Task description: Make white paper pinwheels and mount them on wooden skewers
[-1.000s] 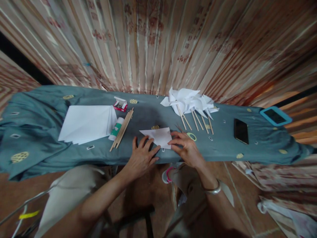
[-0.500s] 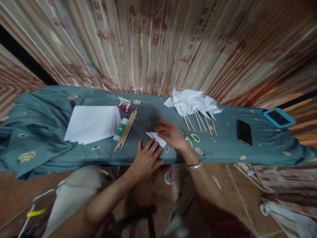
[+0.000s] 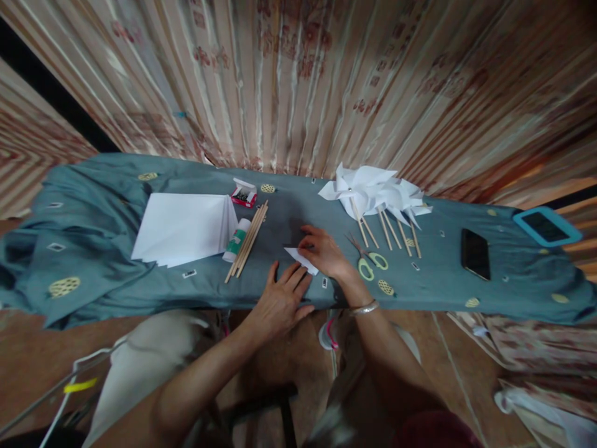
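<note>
A small folded piece of white paper [image 3: 295,254] lies on the cloth near the table's front edge, tapering to a point on its left. My left hand [image 3: 281,302] rests flat with fingers spread, its fingertips holding down the paper's near edge. On the paper's upper right side, my right hand [image 3: 325,252] has curled fingers gripping it and covering part of it. Green-handled scissors [image 3: 365,269] lie to the right of my right hand, blades pointing away. Several paper pinwheels [image 3: 368,186] on wooden sticks lie farther back.
Left of my hands are wooden sticks [image 3: 249,239], a glue stick [image 3: 237,240], a stack of white paper [image 3: 184,224] and a small red box [image 3: 244,194], lid raised. A black phone [image 3: 476,254] and a blue-framed tablet [image 3: 546,226] lie at the right. A curtain [image 3: 280,93] hangs behind.
The paper shows a narrower shape now, with my right fingers farther over it. My left hand stays pressed on its near edge. The whole view has shifted slightly, moving things rightward.
</note>
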The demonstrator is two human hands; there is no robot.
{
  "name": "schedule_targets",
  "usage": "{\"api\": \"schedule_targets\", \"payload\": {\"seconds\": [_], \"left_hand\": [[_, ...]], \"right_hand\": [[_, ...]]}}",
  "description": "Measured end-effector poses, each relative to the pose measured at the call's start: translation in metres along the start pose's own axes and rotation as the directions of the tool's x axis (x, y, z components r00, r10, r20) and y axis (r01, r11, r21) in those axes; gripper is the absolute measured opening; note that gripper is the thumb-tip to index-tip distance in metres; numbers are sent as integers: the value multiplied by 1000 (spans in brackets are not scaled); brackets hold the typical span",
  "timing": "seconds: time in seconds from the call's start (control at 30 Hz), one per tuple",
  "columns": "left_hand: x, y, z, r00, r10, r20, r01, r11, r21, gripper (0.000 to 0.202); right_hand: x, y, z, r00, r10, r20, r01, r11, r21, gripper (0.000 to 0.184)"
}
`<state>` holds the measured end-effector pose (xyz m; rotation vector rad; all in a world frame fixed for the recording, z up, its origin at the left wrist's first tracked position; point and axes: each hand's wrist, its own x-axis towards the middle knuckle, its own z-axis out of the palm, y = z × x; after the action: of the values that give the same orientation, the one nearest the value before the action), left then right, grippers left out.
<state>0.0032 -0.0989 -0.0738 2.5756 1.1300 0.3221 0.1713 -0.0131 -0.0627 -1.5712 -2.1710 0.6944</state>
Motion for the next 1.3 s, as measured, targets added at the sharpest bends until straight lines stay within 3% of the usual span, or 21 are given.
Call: {"api": "schedule_targets", "payload": {"seconds": [0.47,0.77,1.3], "left_hand": [[0,0,-3,1000,-2,25,3,1000,-18,52],[1,-13,-12,986,-70,-154,82,994,72,47],[7,-29,-5,990,-83,-116,96,990,108,52]], "right_hand": [[0,4,6,998,-14,-55,15,1000,20,10],[0,5,8,996,-36,-81,39,999,33,7],[-2,8,11,994,-58,-96,59,998,6,7]]}}
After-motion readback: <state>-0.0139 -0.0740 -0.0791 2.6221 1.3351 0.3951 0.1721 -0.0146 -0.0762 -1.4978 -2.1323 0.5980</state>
